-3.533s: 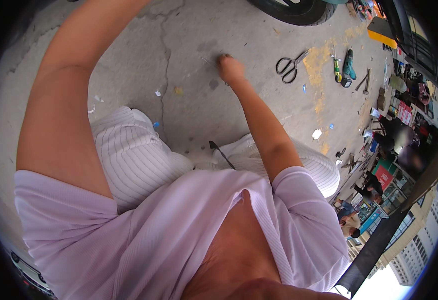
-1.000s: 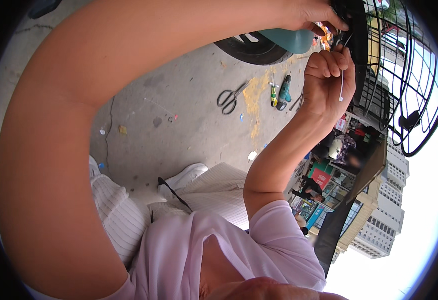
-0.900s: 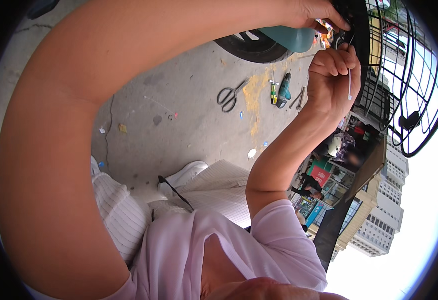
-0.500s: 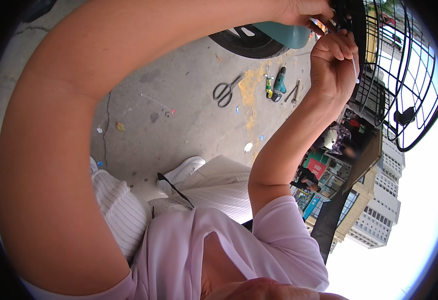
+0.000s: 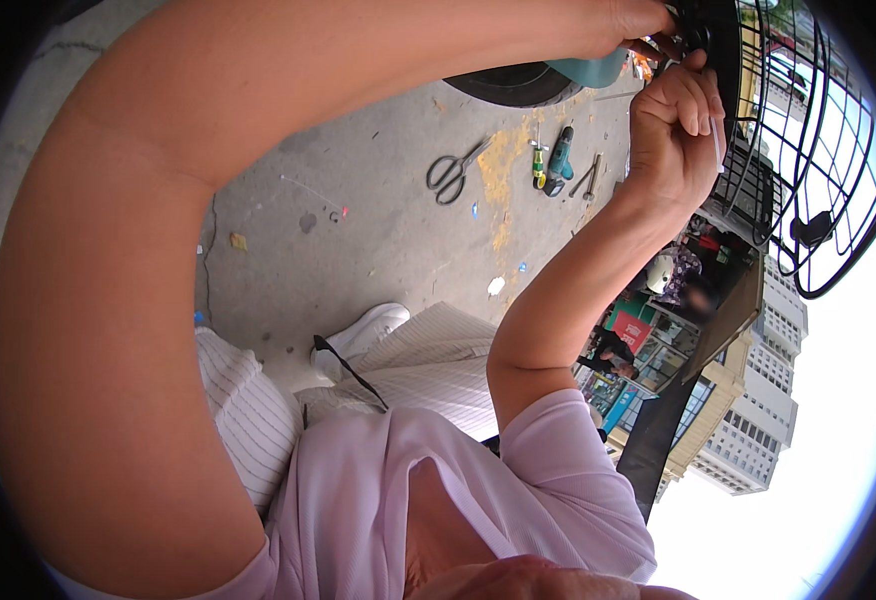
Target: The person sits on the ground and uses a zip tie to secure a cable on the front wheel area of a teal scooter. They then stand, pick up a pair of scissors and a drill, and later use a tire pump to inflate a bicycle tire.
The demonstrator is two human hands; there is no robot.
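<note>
My right hand is closed, fingers curled in, around a thin white strip whose end shows past the palm; its kind is not clear. Its fingertips reach up to a black part beside a black wire basket. At the top edge my left hand touches the same black part with bent fingers. Whatever lies between those fingers is hidden. Just below the left hand are a teal curved panel and a black wheel.
On the concrete ground lie scissors, a screwdriver with a yellow-green handle, a teal power drill and a metal tool. Scraps of litter are scattered about. People by a stall and tall buildings stand off to the right.
Both hands have shifted slightly right against the scene, still at the black part. The left forearm now sits a little lower over the wheel and covers more of it.
</note>
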